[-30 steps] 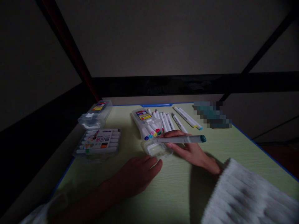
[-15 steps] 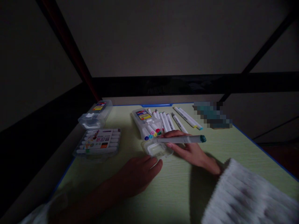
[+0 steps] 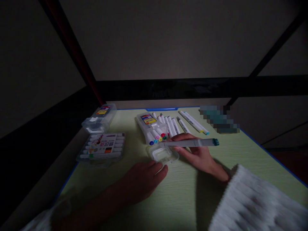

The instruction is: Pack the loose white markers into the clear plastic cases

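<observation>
A white marker [image 3: 197, 143] with a dark green end is pinched between the thumb and fingers of my right hand [image 3: 196, 155]. It lies almost level, its other end pointing left over the opened lid [image 3: 162, 155] of a clear plastic marker case [image 3: 144, 125]. Inside that case are several markers, with blue, light blue, pink, yellow, red and green ends facing me. My left hand [image 3: 145, 178] has its fingers curled at the lid's near edge, thumb and forefinger close together on it. Several loose white markers [image 3: 172, 125] lie just right of the case.
On the left stand a second clear case [image 3: 106, 114] and a flat case of markers [image 3: 103, 146]. Two long markers [image 3: 193, 122] and a shorter one [image 3: 183, 125] lie farther right. A blurred-out flat object [image 3: 218, 120] rests by the right edge of the pale green table [image 3: 168, 205].
The marker in my right hand has shifted slightly right, its dark green end a little higher. My left hand stays at the lid, and the cases look unmoved.
</observation>
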A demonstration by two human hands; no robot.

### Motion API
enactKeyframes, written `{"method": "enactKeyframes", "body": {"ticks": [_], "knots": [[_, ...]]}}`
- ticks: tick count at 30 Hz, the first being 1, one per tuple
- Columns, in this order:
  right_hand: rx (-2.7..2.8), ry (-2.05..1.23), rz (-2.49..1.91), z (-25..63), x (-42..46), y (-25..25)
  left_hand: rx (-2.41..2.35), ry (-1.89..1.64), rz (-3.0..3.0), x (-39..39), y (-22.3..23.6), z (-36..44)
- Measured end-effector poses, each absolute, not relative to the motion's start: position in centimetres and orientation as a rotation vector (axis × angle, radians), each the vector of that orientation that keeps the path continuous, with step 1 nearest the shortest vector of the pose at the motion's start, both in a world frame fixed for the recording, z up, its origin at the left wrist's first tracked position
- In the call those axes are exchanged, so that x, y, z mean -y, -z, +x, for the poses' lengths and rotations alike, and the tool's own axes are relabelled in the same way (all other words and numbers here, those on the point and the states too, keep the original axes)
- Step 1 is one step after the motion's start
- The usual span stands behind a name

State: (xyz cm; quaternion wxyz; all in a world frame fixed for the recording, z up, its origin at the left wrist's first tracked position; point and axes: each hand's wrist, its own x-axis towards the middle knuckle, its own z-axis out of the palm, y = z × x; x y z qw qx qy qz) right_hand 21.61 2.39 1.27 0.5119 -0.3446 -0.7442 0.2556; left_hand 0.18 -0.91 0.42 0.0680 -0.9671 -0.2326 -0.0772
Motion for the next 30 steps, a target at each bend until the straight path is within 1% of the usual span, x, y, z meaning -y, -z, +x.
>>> {"method": "enactKeyframes", "body": {"ticks": [6,12,18,22,30], "knots": [[1.654,-0.626,-0.796,21.6,-2.4,-1.7,0.715,0.195,-2.911,0.8,-0.4,0.3],[1.440,-0.751,-0.759,20.9,-2.0,-2.2,0.700,0.183,-2.915,0.8,-0.5,0.2],[1.451,-0.856,-0.782,20.7,-1.5,-2.1,0.719,0.194,-2.918,0.8,-0.5,0.2],[1.554,-0.790,-0.802,20.8,-1.1,-1.9,0.731,0.175,-2.911,0.8,-0.4,0.2],[1.809,-0.498,-0.795,20.3,-0.5,-2.3,0.710,0.196,-2.897,0.8,-0.5,0.2]]}}
